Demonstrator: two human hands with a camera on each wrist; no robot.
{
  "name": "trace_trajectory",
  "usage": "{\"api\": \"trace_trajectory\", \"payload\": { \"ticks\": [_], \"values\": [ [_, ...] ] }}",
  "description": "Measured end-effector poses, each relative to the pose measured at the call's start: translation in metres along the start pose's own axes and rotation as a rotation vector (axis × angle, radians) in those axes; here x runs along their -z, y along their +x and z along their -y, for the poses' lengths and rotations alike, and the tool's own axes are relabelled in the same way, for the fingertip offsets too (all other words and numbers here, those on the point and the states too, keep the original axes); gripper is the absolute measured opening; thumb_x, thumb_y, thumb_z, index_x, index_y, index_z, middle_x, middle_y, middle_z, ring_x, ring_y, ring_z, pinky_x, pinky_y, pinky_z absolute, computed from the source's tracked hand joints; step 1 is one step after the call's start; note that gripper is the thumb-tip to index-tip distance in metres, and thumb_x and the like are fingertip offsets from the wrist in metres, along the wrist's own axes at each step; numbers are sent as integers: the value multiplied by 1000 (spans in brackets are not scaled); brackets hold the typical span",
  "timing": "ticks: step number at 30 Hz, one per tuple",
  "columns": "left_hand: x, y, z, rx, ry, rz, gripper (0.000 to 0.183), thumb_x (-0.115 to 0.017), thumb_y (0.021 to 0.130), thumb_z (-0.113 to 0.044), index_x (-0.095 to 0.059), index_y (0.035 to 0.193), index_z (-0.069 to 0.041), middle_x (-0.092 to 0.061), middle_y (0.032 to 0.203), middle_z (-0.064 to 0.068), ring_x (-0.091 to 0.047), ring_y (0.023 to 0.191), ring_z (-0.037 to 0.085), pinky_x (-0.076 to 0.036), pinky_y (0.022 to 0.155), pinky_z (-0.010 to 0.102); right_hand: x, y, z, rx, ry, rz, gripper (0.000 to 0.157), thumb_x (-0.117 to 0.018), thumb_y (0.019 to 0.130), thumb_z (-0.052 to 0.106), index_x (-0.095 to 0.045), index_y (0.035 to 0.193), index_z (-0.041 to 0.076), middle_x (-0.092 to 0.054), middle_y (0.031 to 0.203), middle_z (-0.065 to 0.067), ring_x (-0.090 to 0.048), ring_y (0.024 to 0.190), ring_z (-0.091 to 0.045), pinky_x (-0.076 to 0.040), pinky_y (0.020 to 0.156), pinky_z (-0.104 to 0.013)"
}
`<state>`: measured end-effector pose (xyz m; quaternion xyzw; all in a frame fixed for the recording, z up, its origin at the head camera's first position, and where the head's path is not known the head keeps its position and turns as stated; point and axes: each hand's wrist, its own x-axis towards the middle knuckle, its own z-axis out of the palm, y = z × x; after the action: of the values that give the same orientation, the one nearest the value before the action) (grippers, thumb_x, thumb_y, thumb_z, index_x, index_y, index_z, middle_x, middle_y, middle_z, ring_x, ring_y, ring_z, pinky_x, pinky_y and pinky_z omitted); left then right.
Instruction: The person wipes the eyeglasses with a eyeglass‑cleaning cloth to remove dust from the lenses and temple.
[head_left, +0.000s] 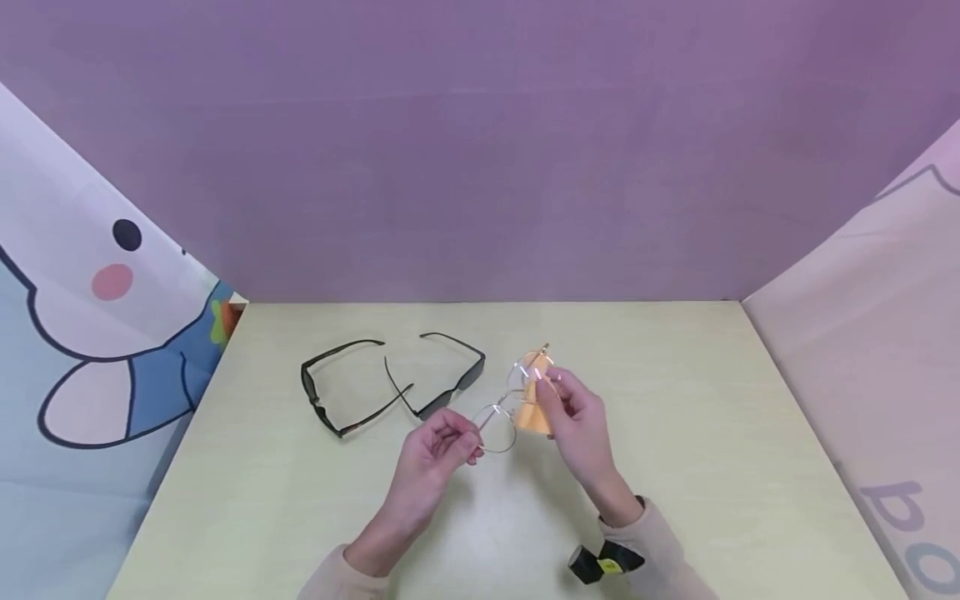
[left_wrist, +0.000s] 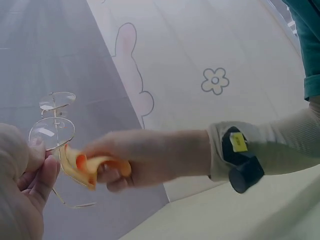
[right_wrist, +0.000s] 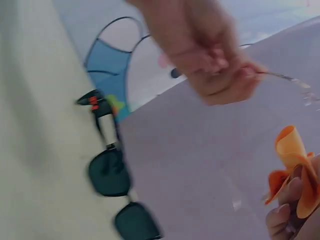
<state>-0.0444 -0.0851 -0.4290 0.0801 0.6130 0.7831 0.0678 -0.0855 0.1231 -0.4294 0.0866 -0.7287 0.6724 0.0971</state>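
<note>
Thin gold-rimmed eyeglasses [head_left: 497, 430] with round clear lenses are held up above the table. My left hand [head_left: 429, 467] pinches them at the rim of the near lens. An orange cloth [head_left: 533, 419] is in my right hand [head_left: 583, 429], held between thumb and fingers beside the far lens. In the left wrist view the folded cloth [left_wrist: 111, 161] hangs by a temple arm of the eyeglasses [left_wrist: 74, 122]. From the right wrist view, the cloth [right_wrist: 291, 145] is bunched around the fingertips. Whether it touches a lens I cannot tell.
Two dark pairs lie unfolded on the pale table [head_left: 697, 450], left of the eyeglasses: sunglasses [head_left: 471, 377] behind my left hand and black-framed glasses [head_left: 309, 386] further left. Their temple arms overlap. A purple backdrop [head_left: 480, 167] rises behind, with printed cloth walls at both sides.
</note>
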Motion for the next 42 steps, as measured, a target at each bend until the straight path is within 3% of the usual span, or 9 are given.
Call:
{"api": "trace_trajectory", "payload": {
  "ticks": [6,14,17,22,26,33,35,38,42],
  "values": [
    [0,0,1,11,-1,2,16,-60,96,5,-51,103,17,-66,92,-3,-63,82,7,-58,78,20,6,9,22,91,94,-68,24,-54,104,1,-64,122,-12,-69,77,6,-54,55,-4,-44,44,-17],
    [-1,2,-2,-8,6,21,19,-59,96,5,-49,104,19,-66,92,-4,-63,83,6,-58,78,20,6,4,-2,-81,-20,61,24,-56,105,6,-67,123,-7,-59,69,7,-48,53,-3,-40,43,-18],
    [-1,3,-3,5,11,5,16,-59,96,6,-51,104,17,-66,92,-2,-64,82,7,-59,78,20,9,4,-4,-92,-51,73,22,-57,105,7,-68,119,-6,-56,68,7,-46,52,-3,-39,43,-17],
    [-2,2,-3,49,9,-13,8,-60,96,6,-55,101,9,-66,91,0,-64,82,9,-59,78,21,13,7,5,42,20,-12,21,-55,105,3,-67,120,-5,-62,73,6,-52,55,-4,-43,44,-18],
    [-2,2,-1,63,5,-10,12,-61,96,4,-54,102,12,-65,91,0,-63,82,9,-58,78,21,15,7,7,129,87,-34,22,-53,104,-1,-64,121,-9,-67,76,5,-55,58,-5,-46,45,-17],
    [-2,2,-1,61,0,3,20,-61,97,2,-51,105,17,-65,93,0,-63,83,9,-58,79,22,12,3,-14,-83,-34,74,22,-57,104,6,-67,120,-6,-63,76,6,-51,57,-5,-43,46,-18],
    [-3,2,-2,64,0,-7,16,-61,97,3,-52,104,15,-66,93,1,-63,82,9,-58,78,21,12,2,-19,-89,-56,62,21,-58,104,6,-68,119,-5,-65,77,4,-53,58,-6,-44,46,-20],
    [-3,2,-1,75,0,-40,11,-60,96,5,-54,104,11,-66,93,4,-64,82,9,-59,78,21,11,1,-23,82,-83,-13,16,-61,101,2,-70,113,-3,-70,77,-2,-56,58,-6,-47,45,-20],
    [-5,3,1,80,-3,-72,9,-60,96,6,-55,102,10,-66,92,4,-65,82,10,-59,78,22,12,6,-27,563,-264,-130,15,-63,99,2,-73,104,-7,-71,74,-10,-55,55,-6,-45,45,-14]
  ]
}}
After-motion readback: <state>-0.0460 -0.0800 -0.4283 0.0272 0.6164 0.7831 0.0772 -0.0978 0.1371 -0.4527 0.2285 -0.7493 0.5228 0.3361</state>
